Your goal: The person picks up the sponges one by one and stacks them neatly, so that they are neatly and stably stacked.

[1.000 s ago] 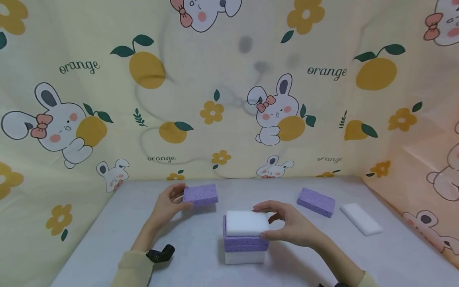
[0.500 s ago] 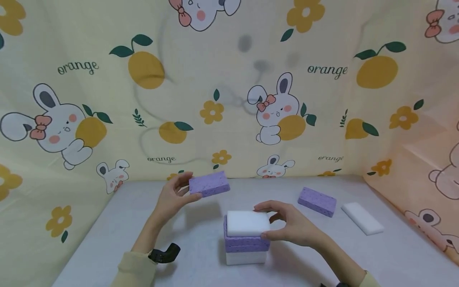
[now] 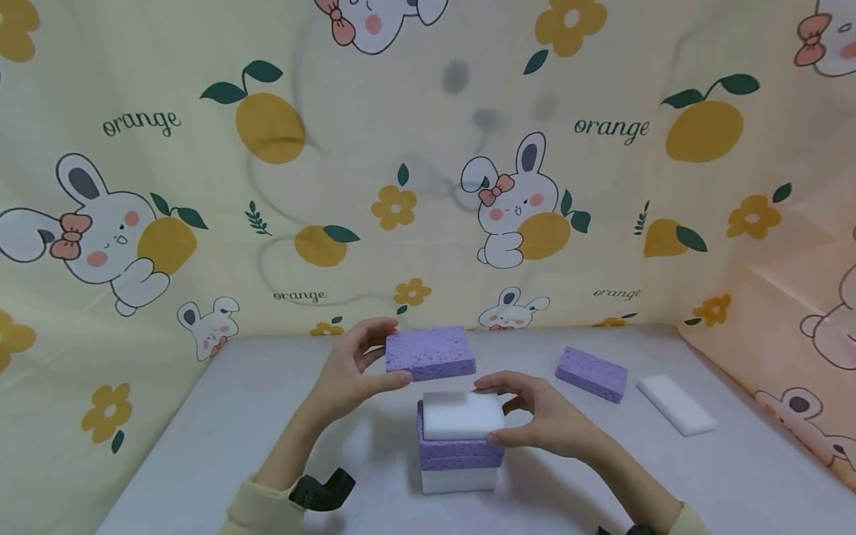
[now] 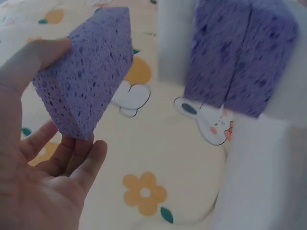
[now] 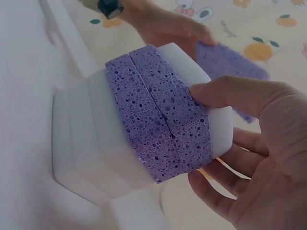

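My left hand (image 3: 354,371) pinches a purple sponge (image 3: 431,353) by its left end, thumb in front and fingers behind. The sponge is in the air, above and behind a sponge stack; a gap shows between them in the left wrist view. In that stack, several white sponges (image 5: 79,139) lie at the bottom, two purple sponges (image 5: 160,115) above them, and a white sponge (image 3: 461,416) on top. My right hand (image 3: 545,420) grips the stack's upper right end, its thumb at the edge of the upper purple sponge. Its fingertips behind are partly hidden.
Toward the back right of the white table (image 3: 221,431) lie another purple sponge (image 3: 591,374) and a white sponge (image 3: 675,405). A patterned cloth (image 3: 428,186) hangs behind the table and along its right side.
My left hand has lifted the purple sponge off the left side and carried it rightward, over toward the stack. My right hand has stayed on the stack's top.
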Motion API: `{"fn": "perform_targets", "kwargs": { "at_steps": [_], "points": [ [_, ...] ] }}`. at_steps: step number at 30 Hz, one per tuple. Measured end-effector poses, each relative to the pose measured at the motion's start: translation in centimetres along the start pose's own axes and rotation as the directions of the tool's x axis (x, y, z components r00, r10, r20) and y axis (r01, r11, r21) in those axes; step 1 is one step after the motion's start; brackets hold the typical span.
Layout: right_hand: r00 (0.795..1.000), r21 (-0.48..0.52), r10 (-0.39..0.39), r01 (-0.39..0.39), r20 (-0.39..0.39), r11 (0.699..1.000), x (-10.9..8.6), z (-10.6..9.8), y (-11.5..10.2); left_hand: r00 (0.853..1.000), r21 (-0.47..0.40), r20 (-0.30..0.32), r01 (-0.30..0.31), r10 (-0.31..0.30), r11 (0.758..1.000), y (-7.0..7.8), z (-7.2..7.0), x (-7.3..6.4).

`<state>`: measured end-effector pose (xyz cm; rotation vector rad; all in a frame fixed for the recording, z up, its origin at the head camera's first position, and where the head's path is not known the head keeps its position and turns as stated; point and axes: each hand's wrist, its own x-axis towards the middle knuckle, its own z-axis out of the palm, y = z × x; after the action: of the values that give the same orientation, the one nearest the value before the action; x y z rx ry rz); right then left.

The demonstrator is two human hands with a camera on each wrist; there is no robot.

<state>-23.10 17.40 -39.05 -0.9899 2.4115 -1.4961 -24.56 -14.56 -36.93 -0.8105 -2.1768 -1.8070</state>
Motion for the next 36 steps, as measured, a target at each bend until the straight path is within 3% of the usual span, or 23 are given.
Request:
{"fn": "perform_targets", "kwargs": {
  "at_steps": [8, 16, 23, 36],
  "points": [
    [1.000, 0.042, 0.010, -0.010, 0.008, 0.999, 0.0, 0.2, 0.2, 0.995, 0.018, 0.097, -0.023, 0.021, 1.000, 0.4, 2.5, -0.6],
    [0.999, 0.044, -0.028, 0.029, -0.015, 0.999, 0.1, 0.0, 0.6, 0.975, 0.042, 0.210, -0.079, 0.069, 0.996, 1.0, 3.7, -0.5],
    [1.000, 0.040, 0.001, -0.001, -0.011, 0.999, 0.2, 0.0, 0.4, 0.959, 0.111, 0.282, -0.032, -0.001, 0.993, 0.7, 3.4, -0.6],
    [0.999, 0.053, -0.043, 0.042, 0.010, 0.998, 0.3, 0.0, 0.7, 0.944, 0.220, 0.318, 0.021, -0.092, 0.975, 0.7, 3.1, -0.6]
  ]
}}
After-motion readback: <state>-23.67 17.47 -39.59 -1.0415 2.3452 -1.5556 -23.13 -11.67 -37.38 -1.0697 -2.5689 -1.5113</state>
